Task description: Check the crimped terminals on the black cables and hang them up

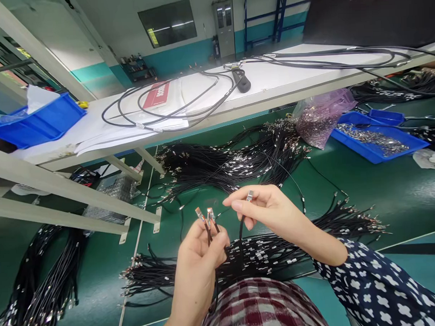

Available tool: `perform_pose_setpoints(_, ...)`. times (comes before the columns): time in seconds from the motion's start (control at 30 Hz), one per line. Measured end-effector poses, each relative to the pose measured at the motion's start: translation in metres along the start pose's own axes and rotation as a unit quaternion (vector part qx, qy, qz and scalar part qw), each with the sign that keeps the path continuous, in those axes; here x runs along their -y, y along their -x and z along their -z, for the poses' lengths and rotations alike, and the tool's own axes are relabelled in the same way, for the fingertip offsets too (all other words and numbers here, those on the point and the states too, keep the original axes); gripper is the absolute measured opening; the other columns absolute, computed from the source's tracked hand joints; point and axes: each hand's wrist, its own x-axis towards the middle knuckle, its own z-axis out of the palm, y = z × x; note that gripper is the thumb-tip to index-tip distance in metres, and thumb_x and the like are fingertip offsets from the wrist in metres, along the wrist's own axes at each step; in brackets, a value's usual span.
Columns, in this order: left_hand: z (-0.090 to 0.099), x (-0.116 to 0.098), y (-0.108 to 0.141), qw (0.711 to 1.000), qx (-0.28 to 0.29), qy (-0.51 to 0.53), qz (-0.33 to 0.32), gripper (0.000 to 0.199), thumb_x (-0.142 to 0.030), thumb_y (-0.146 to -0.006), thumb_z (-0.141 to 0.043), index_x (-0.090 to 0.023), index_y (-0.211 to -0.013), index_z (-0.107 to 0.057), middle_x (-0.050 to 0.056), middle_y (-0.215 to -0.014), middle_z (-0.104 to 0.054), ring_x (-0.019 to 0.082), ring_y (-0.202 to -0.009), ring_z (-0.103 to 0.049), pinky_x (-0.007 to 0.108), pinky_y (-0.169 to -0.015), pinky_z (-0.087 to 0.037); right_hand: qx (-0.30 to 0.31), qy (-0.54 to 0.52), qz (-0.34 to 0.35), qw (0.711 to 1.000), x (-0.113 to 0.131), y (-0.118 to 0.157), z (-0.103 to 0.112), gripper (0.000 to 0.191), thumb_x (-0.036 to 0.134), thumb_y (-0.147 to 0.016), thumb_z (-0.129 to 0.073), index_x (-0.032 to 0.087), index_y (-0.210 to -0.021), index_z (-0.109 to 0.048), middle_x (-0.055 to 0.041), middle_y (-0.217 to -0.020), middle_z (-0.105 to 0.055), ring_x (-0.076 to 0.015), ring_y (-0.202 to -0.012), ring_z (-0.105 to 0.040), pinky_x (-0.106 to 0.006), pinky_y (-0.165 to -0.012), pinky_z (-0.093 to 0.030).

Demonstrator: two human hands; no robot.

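Two black cable ends with metal terminals (210,214) stick up from my left hand (203,261), whose thumb and fingers close round them. To the right, my right hand (264,209) pinches another black cable (241,238) just under its metal terminal, and the cable hangs down from the fingers. The two hands are apart, at about the same height. Beneath them a bundle of black cables (263,256) with silvery and coppery ends lies on the green table (332,178). Where the held cables run lower down is partly hidden by my left hand.
Behind lies a larger cable heap (224,162), with a pink plastic bag (323,114) and a blue tray (377,138) of small metal parts at right. A white shelf (204,92) carries looped cables. More cables (46,278) lie at left, past the shelf's metal legs (76,215).
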Motion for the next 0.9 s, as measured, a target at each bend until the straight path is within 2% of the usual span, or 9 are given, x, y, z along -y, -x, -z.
perform_pose_setpoints(0.23, 0.004, 0.000, 0.001, 0.999, 0.035, -0.015, 0.019, 0.026, -0.032, -0.082, -0.070, -0.013, -0.075, -0.054, 0.002, -0.068, -0.062, 0.001, -0.044, -0.023, 0.022, -0.048, -0.014, 0.013, 0.008, -0.001, 1.000, -0.003, -0.001, -0.001, 0.022, 0.033, -0.086, -0.066, 0.014, -0.095, -0.072, 0.0005, -0.066, -0.061, -0.0078, -0.051, -0.053, -0.019, -0.050, -0.046)
perform_pose_setpoints(0.47, 0.001, -0.001, 0.003, 0.999, 0.033, -0.032, 0.012, 0.026, -0.034, -0.081, -0.071, -0.013, -0.076, -0.057, 0.001, -0.064, -0.060, 0.002, -0.044, -0.024, 0.022, -0.047, -0.014, 0.022, -0.004, -0.013, 1.000, 0.004, -0.001, -0.005, 0.014, 0.028, -0.084, -0.068, 0.014, -0.082, -0.069, 0.0006, -0.070, -0.063, -0.0067, -0.050, -0.053, -0.018, -0.048, -0.045)
perform_pose_setpoints(0.63, 0.003, 0.003, 0.004, 0.999, 0.022, -0.046, 0.009, 0.023, -0.034, -0.080, -0.072, -0.014, -0.078, -0.060, 0.001, -0.064, -0.061, 0.003, -0.046, -0.027, 0.020, -0.047, -0.019, 0.032, -0.023, -0.057, 0.998, 0.001, -0.004, -0.001, 0.021, 0.032, -0.077, -0.075, 0.014, -0.074, -0.066, 0.0028, -0.062, -0.058, -0.0065, -0.048, -0.051, -0.018, -0.047, -0.040)
perform_pose_setpoints(0.77, 0.005, 0.008, 0.004, 0.998, 0.013, -0.057, -0.006, 0.021, -0.032, -0.080, -0.072, -0.014, -0.082, -0.063, 0.002, -0.065, -0.061, 0.006, -0.051, -0.037, 0.018, -0.048, -0.027, 0.068, -0.118, -0.118, 0.984, -0.009, -0.004, 0.002, 0.024, 0.034, -0.080, -0.071, 0.013, -0.071, -0.064, 0.0023, -0.062, -0.058, -0.0043, -0.048, -0.046, -0.016, -0.047, -0.035)
perform_pose_setpoints(0.9, 0.001, 0.011, 0.008, 0.994, 0.001, -0.072, -0.079, 0.018, -0.028, -0.083, -0.070, -0.018, -0.096, -0.064, 0.001, -0.070, -0.062, 0.010, -0.063, -0.052, 0.017, -0.053, -0.038, 0.060, -0.131, -0.138, 0.980, -0.010, -0.002, 0.000, 0.024, 0.032, -0.080, -0.071, 0.013, -0.069, -0.062, 0.0026, -0.061, -0.057, -0.0038, -0.048, -0.045, -0.015, -0.047, -0.035)
